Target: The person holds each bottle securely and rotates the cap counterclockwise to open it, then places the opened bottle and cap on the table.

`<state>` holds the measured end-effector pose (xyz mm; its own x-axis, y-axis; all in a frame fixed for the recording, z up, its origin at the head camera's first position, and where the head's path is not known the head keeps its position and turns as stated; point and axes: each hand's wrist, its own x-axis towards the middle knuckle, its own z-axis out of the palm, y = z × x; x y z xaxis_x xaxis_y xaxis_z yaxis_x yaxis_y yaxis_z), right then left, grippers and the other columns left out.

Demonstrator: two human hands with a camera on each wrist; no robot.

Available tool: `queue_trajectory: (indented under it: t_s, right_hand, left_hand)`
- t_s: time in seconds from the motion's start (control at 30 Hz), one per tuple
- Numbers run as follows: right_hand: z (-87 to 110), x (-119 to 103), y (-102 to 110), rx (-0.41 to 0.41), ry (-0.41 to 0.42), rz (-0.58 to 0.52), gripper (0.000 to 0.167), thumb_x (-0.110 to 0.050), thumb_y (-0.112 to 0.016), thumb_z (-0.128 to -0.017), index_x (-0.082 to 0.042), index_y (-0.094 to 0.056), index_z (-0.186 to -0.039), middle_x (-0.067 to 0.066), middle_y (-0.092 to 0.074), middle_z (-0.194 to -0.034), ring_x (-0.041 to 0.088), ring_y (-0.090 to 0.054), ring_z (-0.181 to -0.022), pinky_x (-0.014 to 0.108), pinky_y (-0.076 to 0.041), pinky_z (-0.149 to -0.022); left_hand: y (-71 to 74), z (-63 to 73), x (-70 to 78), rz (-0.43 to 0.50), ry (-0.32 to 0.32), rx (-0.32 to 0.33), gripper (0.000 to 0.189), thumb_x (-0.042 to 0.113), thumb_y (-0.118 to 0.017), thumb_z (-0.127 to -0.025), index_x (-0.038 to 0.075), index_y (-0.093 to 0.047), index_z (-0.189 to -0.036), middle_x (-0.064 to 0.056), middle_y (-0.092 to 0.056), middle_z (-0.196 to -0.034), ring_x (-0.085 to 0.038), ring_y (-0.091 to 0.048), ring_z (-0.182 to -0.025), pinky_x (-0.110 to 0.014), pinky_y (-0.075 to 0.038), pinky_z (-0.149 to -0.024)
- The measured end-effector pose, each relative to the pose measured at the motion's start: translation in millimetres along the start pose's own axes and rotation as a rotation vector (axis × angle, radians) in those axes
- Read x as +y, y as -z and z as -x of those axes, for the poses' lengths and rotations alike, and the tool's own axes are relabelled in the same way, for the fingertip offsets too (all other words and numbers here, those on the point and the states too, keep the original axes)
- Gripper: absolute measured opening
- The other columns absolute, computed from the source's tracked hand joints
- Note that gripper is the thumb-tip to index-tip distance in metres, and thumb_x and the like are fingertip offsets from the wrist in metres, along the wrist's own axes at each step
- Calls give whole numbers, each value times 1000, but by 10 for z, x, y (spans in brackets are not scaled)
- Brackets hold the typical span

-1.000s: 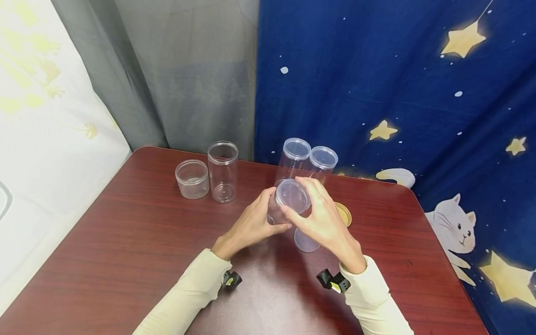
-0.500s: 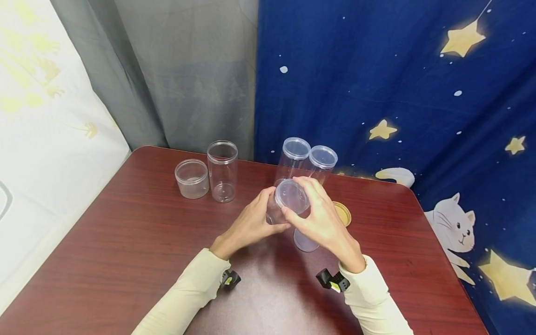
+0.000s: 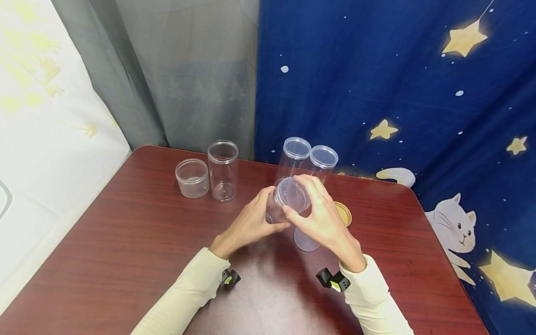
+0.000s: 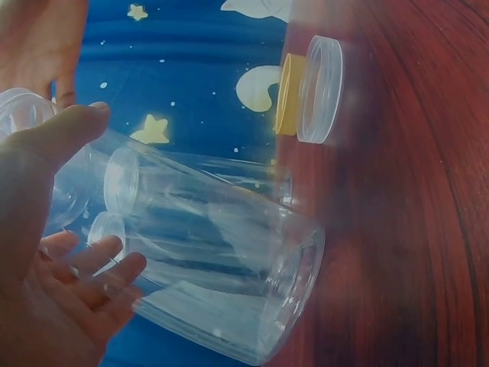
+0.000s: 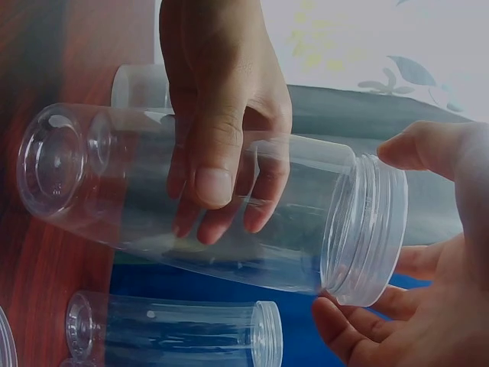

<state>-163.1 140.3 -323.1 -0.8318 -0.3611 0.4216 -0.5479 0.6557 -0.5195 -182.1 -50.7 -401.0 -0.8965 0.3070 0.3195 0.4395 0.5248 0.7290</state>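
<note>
A tall clear plastic jar [image 5: 153,206], tilted, is held above the table between both hands. My left hand [image 3: 247,225] grips its body, thumb on one side and fingers curled round the other, as the right wrist view shows. A translucent screw lid [image 5: 374,229] sits on the jar's mouth. My right hand [image 3: 324,218] holds this lid by its rim, thumb on one side and fingers on the other. On the table below the right hand lie a translucent lid [image 3: 305,240] and a gold lid [image 3: 343,214], the latter partly hidden by that hand.
Behind the hands stand two tall lidded jars [image 3: 297,149], partly covered by the right hand. At the back left are a tall jar without a lid [image 3: 223,172] and a short wide jar [image 3: 192,179]. Curtains [image 3: 201,79] hang beyond the table's far edge.
Both hands stay around the jar and its lid in nearly the same place. The right fingers and the lid shift very slightly; the things on the table stay put.
</note>
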Motion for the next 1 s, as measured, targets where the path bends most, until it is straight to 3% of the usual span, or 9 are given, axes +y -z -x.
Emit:
queue_trajectory:
  t_s: [0.57, 0.83, 1.0]
  right_hand:
    - [21, 40, 21, 38, 9, -28, 67, -24, -77, -80, -8, -50, -139, 8, -51, -136, 23, -53, -123, 43, -46, -100]
    - [74, 109, 50, 43, -22, 12, 69, -26, -77, -81, -9, -49, -141, 9, -50, -139, 23, -53, -124, 43, -46, -101]
    - [118, 156, 58, 44, -32, 58, 71, -29, -77, -81, -13, -48, -144, 8, -49, -140, 24, -54, -123, 45, -51, -93]
  left_hand:
    - [54, 12, -58, -2, -23, 44, 89, 37, -87, -73, 9, -39, -142, -9, -55, -130, -23, -59, -112, -42, -50, -97]
    - [125, 29, -70, -12, 23, 59, 91, 37, -87, -73, 10, -37, -143, -8, -54, -131, -23, -59, -114, -41, -49, -99]
    - [171, 42, -111, 8, 29, 80, 91, 36, -87, -73, 9, -38, -143, -8, -56, -131, -23, -59, -115, -43, -48, -100]
